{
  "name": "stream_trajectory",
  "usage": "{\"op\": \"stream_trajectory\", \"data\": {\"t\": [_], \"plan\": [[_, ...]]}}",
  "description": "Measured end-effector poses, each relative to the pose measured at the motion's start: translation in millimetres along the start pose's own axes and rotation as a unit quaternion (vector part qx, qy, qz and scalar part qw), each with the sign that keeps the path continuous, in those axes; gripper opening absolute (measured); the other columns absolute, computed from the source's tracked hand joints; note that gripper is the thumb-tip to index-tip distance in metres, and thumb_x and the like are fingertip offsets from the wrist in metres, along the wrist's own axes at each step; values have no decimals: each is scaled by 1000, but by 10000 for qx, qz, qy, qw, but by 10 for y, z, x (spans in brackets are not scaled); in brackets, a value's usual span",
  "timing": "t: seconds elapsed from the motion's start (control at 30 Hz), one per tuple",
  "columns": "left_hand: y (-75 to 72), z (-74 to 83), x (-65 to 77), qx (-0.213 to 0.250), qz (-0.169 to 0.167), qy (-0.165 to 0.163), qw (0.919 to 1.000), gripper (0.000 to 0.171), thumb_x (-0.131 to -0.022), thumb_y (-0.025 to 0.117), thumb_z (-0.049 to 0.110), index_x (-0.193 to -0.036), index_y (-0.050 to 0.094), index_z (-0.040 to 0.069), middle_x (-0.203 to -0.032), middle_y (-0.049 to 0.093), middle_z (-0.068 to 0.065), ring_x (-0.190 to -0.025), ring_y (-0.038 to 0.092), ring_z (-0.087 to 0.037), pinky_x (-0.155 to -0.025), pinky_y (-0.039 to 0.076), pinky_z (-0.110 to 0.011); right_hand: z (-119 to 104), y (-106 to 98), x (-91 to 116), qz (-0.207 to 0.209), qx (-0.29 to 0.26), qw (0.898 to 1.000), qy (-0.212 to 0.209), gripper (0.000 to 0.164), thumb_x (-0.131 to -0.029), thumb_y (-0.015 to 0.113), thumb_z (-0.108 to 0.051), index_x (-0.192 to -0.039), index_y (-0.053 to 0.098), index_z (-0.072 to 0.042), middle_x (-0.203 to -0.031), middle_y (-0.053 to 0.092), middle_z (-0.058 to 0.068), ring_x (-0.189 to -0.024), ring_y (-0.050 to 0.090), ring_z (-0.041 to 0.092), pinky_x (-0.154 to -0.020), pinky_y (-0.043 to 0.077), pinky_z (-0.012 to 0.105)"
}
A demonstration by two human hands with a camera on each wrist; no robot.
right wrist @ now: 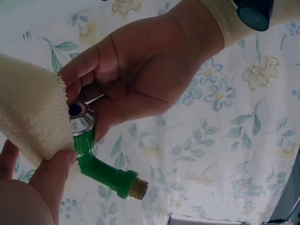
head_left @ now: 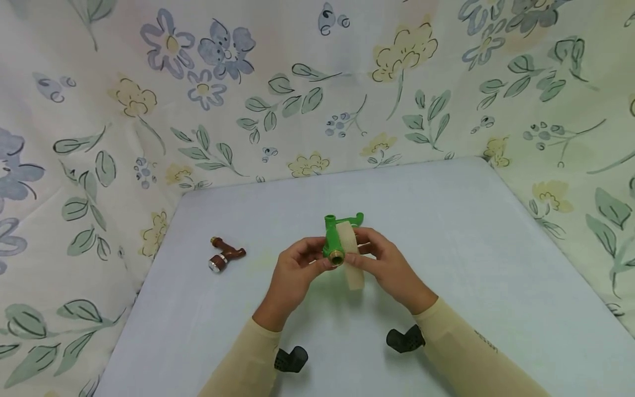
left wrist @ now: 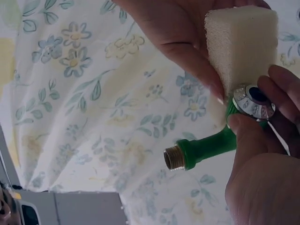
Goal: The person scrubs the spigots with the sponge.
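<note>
Two things are held above the white table (head_left: 471,248): a green tap (head_left: 332,237), pinched by the left hand (head_left: 292,273) at its chrome knob (left wrist: 254,103), and, just beside it, a cream sponge (head_left: 354,279), pinched by the right hand (head_left: 397,270). Dark lettering (head_left: 486,342) on the right sleeve (head_left: 461,336) is too small to read. Leftward, a brown tap (head_left: 226,252) lies on the table.

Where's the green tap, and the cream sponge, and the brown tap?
Green tap (left wrist: 216,142): left wrist view, on its green pipe.
Cream sponge (right wrist: 36,104): right wrist view, on its rough face.
Brown tap (head_left: 230,252): head view, on its brown body.
</note>
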State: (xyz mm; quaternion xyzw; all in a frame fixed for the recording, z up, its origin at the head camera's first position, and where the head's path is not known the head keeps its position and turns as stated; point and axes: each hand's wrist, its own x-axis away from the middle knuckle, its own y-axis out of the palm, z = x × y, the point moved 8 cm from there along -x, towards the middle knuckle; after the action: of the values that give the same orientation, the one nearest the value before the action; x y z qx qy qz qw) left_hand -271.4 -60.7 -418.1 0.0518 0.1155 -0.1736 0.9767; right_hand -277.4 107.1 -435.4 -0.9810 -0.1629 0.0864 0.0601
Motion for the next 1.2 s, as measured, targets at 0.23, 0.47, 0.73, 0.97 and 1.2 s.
{"op": "stream_trajectory", "data": {"t": [0.23, 0.47, 0.73, 0.97, 1.2], "plan": [[13, -16, -12, 131, -63, 19, 9999, 33, -92, 66, 9, -124, 59, 6, -110, 60, -18, -96, 62, -35, -82, 53, -45, 17, 39, 32, 43, -153, 9997, 197, 48, -90, 68, -38, -134, 50, -35, -121, 53, 2, -108, 52, 27, -81, 49, 48], [-72, -67, -12, 240, 452, -211, 9985, 31, -92, 67, 14, -120, 57, 4, -112, 62, -18, -100, 63, -35, -83, 53, -44, -164, 131, 112, -28, 22, 9999, -146, 51, -89, 71, -29, -134, 48, -31, -123, 52, 1, -108, 52, 24, -85, 49, 47], [-49, -105, 8, 131, 654, -219, 9975, 44, -86, 75, 22, -127, 62, 16, -124, 58, -10, -103, 61, -33, -85, 52, -43, -191, 208, 123, -71, 49, 9994, -346, 53, -87, 73, -26, -133, 48, -30, -121, 52, 2, -108, 52, 27, -84, 47, 51], [-30, -60, 21, 72, 495, -25, 9987, 40, -87, 72, 16, -125, 59, 8, -117, 59, -15, -95, 63, -33, -80, 54, -45, -33, 136, 74, 41, 238, 9997, -42, 52, -87, 72, -38, -134, 48, -36, -120, 53, 0, -107, 54, 24, -82, 49, 46], [18, -48, 38, -40, 83, -36, 10000, 35, -95, 62, 14, -130, 56, 9, -119, 58, -14, -98, 60, -32, -79, 54, -45, 79, 55, 39, 143, 166, 9995, 208, 51, -87, 70, -41, -133, 49, -36, -122, 52, 2, -107, 53, 25, -79, 50, 46]]}}
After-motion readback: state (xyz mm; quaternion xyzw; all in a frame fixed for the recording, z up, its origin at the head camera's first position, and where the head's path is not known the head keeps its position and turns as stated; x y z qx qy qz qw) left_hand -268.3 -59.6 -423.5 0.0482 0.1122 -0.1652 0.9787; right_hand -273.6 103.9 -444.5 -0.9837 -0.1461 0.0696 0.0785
